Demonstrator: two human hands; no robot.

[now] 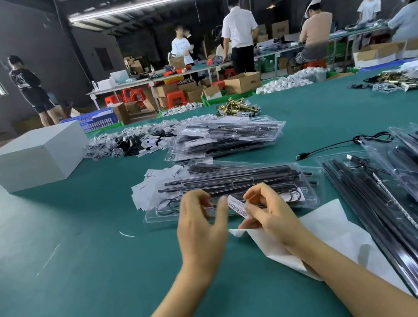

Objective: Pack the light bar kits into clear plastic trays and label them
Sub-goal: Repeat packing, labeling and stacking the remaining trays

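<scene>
While the right hand (266, 210) pinches a barcode label (237, 206) above the white backing sheet (333, 230), the left hand (199, 223) hovers loosely curled, empty, near the packed clear tray (232, 190) mid-table (60, 279).

Two hands (200, 227), one barcode label (237, 206), one white box (33, 157), perhaps three tray stacks (226, 135), seven people (239, 37).

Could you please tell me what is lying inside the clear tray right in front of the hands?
Inside the clear tray lie long black light bars and a coiled black cable. The hands and barcode label cover its near middle.
</scene>
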